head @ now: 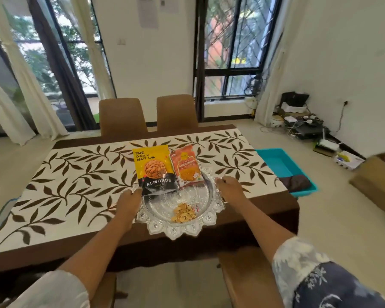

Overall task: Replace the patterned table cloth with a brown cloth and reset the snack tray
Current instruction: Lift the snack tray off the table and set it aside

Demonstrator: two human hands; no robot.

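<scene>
A round silver snack tray [182,230] with a scalloped rim sits near the table's front edge, on the white cloth with brown leaves [76,185]. On the tray lie a yellow almond packet [153,170], an orange snack packet [187,168] and a small clear bag of nuts [185,213]. My left hand [127,204] grips the tray's left rim. On the opposite rim, my right hand [230,187] holds the right side. A folded brown cloth [295,182] lies in a turquoise bin [273,161] at the table's right end.
Two brown chairs [120,116] stand at the far side of the table, and another chair [249,276] is just below my right arm. A cardboard box [376,181] and a heap of cables and devices [302,121] occupy the floor at right.
</scene>
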